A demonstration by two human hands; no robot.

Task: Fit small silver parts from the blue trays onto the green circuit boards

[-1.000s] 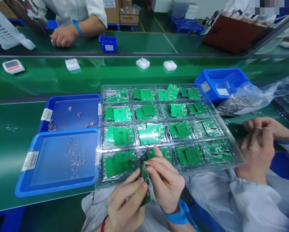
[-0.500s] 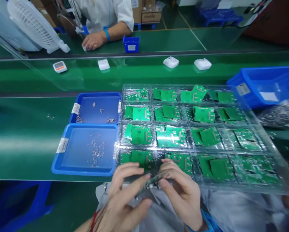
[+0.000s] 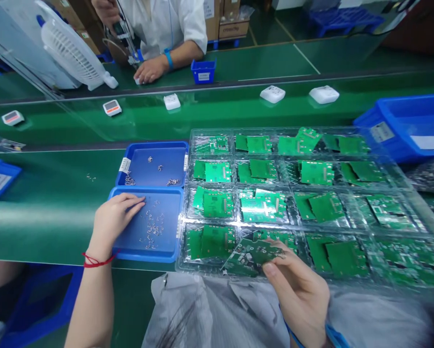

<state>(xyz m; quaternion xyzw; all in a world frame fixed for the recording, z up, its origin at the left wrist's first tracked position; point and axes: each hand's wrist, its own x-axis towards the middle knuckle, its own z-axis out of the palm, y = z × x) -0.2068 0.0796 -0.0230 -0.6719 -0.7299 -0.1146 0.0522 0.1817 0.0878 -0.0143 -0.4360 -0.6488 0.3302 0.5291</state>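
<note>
My right hand [image 3: 302, 292] grips a green circuit board [image 3: 251, 256] by its right edge, thumb on top, tilted above the near edge of the clear tray. Over the left part of the near blue tray [image 3: 122, 249] is my left hand [image 3: 113, 217], its fingertips drawn together close to the tray floor. Whatever may be between those fingertips is too small to make out. Small metal parts [image 3: 154, 224] lie scattered on that tray's floor, to the right of my left hand.
A clear compartment tray [image 3: 186, 263] holds several green boards. Behind the near blue tray sits another blue tray [image 3: 155, 166] with small metal parts. White devices [image 3: 273, 94] rest on the green strip beyond. Blue bins [image 3: 391, 116] stand at both sides. Across, a co-worker's hand [image 3: 151, 70] rests on the bench.
My left hand has left the board and moved left to the near blue tray. My right hand keeps the board, now turned flatter and more visible. The view has shifted slightly left.
</note>
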